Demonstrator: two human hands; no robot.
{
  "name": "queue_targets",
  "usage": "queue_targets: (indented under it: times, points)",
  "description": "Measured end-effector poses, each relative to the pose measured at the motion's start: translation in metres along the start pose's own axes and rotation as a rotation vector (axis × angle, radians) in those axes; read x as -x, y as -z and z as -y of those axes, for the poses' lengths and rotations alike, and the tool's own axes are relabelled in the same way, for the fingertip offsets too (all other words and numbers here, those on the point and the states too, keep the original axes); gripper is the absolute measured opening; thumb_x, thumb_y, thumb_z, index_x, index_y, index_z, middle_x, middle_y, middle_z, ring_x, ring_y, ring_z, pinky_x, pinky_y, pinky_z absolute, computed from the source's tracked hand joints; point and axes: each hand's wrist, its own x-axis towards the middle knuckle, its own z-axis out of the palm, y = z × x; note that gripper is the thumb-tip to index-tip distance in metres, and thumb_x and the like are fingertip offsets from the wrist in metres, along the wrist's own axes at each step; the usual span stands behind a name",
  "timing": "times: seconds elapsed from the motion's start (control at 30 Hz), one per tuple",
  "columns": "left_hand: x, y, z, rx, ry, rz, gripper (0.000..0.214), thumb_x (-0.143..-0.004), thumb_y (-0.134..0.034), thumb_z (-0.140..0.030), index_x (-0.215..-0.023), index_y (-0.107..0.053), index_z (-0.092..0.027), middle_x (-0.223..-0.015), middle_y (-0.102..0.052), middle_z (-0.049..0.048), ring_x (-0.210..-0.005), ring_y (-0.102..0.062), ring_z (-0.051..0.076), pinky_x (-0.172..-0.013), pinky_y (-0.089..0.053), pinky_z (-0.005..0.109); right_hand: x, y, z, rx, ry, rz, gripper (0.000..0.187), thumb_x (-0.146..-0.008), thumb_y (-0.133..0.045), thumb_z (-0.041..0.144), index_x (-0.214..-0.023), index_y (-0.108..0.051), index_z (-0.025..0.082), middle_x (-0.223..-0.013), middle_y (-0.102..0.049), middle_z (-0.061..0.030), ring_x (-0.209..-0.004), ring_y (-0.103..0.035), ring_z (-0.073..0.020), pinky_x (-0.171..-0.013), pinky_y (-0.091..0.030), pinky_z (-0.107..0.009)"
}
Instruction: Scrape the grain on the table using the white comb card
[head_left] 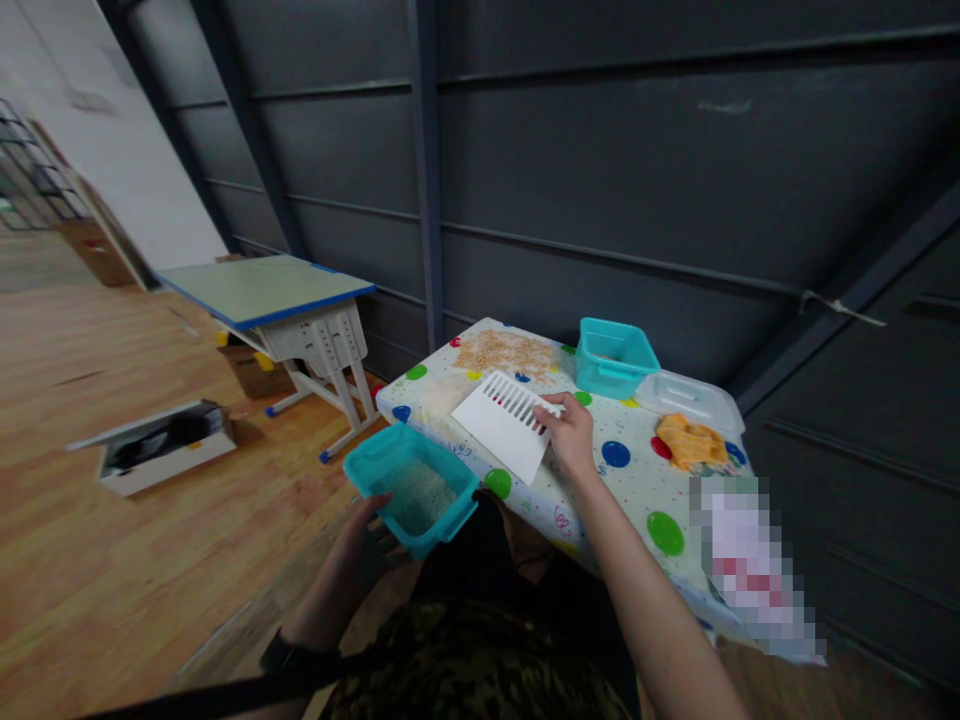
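My left hand (371, 545) grips the near left side of a teal plastic bin (446, 525), thumb over the rim and fingers beneath. White grains that look like rice (420, 495) lie in the bin, which is held just off the table's front edge. In my right hand (568, 430) is a white card with a row of slots (499, 430), pinched at its slotted right end. The card lies low over the tabletop, beside a thin spread of pale grains (446, 397). Behind it, tan grains (502, 352) are scattered on the patterned tablecloth (622, 490).
A second teal bin (615, 375) stands at the back, beside a clear lid (697, 400) and an orange cloth (690, 440). A blurred-out packet (750, 560) hangs over the right edge. To the left are a desk (277, 290) and an open white box (165, 450).
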Motion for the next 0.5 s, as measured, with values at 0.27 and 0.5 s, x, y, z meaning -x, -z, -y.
queue_targets:
  times: [0.27, 0.5]
  points:
    - [-0.0058, 0.0012, 0.0004, 0.008, 0.034, -0.014, 0.017, -0.088, -0.068, -0.029, -0.100, -0.063, -0.018, -0.079, -0.074, 0.0083, -0.070, -0.073, 0.028, -0.060, -0.064, 0.044, 0.0031, 0.0013, 0.0019, -0.044, -0.043, 0.167, 0.027, -0.068, -0.074, 0.045, -0.080, -0.065, 0.023, -0.057, -0.064, 0.0025, -0.051, -0.055, -0.0182, -0.050, -0.039, -0.028]
    - [-0.0055, 0.0022, 0.0033, -0.005, 0.012, -0.015, 0.020, -0.086, -0.070, -0.029, -0.102, -0.063, -0.019, -0.080, -0.075, 0.0080, -0.071, -0.073, 0.028, -0.059, -0.063, 0.044, 0.0030, 0.0008, -0.0018, -0.059, -0.052, 0.151, 0.027, -0.069, -0.076, 0.044, -0.081, -0.064, 0.023, -0.058, -0.066, 0.0018, -0.051, -0.058, -0.0194, -0.049, -0.041, -0.028]
